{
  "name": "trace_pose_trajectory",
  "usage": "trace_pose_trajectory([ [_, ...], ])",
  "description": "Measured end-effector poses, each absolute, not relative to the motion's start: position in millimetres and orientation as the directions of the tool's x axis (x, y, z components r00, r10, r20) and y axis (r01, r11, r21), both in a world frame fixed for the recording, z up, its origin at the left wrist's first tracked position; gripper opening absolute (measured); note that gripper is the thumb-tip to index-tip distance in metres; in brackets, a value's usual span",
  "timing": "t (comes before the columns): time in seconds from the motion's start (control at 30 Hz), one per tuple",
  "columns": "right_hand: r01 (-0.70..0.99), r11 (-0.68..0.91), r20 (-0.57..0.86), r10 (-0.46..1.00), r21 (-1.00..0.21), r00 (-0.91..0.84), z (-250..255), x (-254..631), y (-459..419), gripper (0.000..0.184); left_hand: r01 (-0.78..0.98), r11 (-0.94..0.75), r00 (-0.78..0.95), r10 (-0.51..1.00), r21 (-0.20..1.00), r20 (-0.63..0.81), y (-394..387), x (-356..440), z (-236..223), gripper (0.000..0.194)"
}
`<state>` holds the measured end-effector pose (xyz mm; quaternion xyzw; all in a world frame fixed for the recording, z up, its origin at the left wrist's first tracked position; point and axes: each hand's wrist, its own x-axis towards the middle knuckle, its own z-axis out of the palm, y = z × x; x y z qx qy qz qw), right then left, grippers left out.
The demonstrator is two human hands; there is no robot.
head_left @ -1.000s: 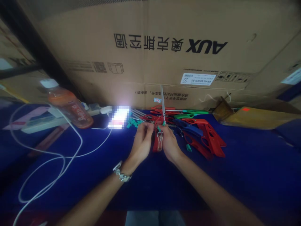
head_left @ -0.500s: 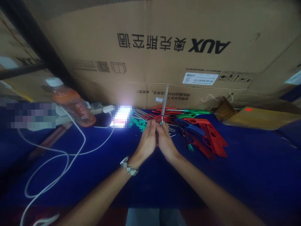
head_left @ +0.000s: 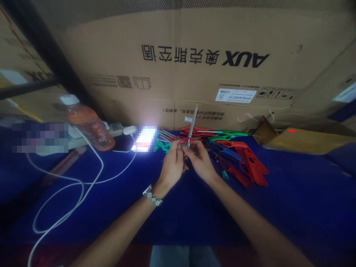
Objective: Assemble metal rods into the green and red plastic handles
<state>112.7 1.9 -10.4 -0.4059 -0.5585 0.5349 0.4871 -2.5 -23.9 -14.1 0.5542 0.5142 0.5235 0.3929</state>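
Both hands meet over the middle of the blue table. My left hand (head_left: pixel 172 164) has its fingers closed on the base of a long-neck lighter part, though the fingers hide much of it. From the other side my right hand (head_left: pixel 200 159) pinches the same part with thumb and fingers. A thin metal tube (head_left: pixel 194 120) sticks up from the hands, leaning slightly right, with white wire (head_left: pixel 189 141) at its lower end. Behind the hands lie red lighter handles (head_left: pixel 251 163), a blue one (head_left: pixel 226 150), a green one (head_left: pixel 228 136) and small green pieces (head_left: pixel 164 145).
A large cardboard box (head_left: pixel 178 29) stands behind the table. On the left are a drink bottle (head_left: pixel 90 124), a bright phone (head_left: pixel 144 139) and a looping white cable (head_left: pixel 59 180). A yellowish package (head_left: pixel 308 141) lies at the right.
My hands have come slightly apart at the wrists, and my right hand has shifted a little right. The tube sits slightly lower and leans more. The camera view has moved slightly.
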Motion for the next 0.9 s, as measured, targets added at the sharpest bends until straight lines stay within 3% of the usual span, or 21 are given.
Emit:
trace_pose_trajectory([
  [0.1,-0.009,0.248,0.246,0.958,-0.969,-0.150,-1,117,0,0.025,0.277,-0.195,-0.101,0.968,0.941,0.231,-25,-4,-14,0.034],
  [0.27,0.065,0.275,0.261,0.950,-0.959,-0.172,2,122,1,0.021,0.380,-0.192,-0.096,0.965,0.905,0.245,-27,-6,-10,0.031],
  [0.47,0.033,0.259,0.247,0.945,-0.965,-0.215,-2,122,2,0.025,0.326,-0.223,-0.067,0.964,0.919,0.258,-26,-8,-11,0.027],
  [0.57,0.120,0.365,0.352,0.929,-0.923,-0.117,-5,121,-2,0.030,0.285,-0.244,-0.087,0.957,0.927,0.278,-23,-9,-15,0.029],
  [0.63,0.277,0.499,0.501,0.863,-0.821,-0.069,-5,121,-5,0.035,0.295,-0.254,-0.110,0.949,0.921,0.296,-22,-10,-16,0.029],
  [0.73,0.508,0.648,0.658,0.728,-0.567,-0.194,0,124,-8,0.029,0.362,-0.237,-0.124,0.946,0.902,0.299,-23,-12,-14,0.028],
  [0.9,0.662,0.686,0.661,0.651,-0.302,-0.373,7,127,-5,0.018,0.505,-0.187,-0.102,0.956,0.843,0.274,-28,-13,-7,0.028],
])
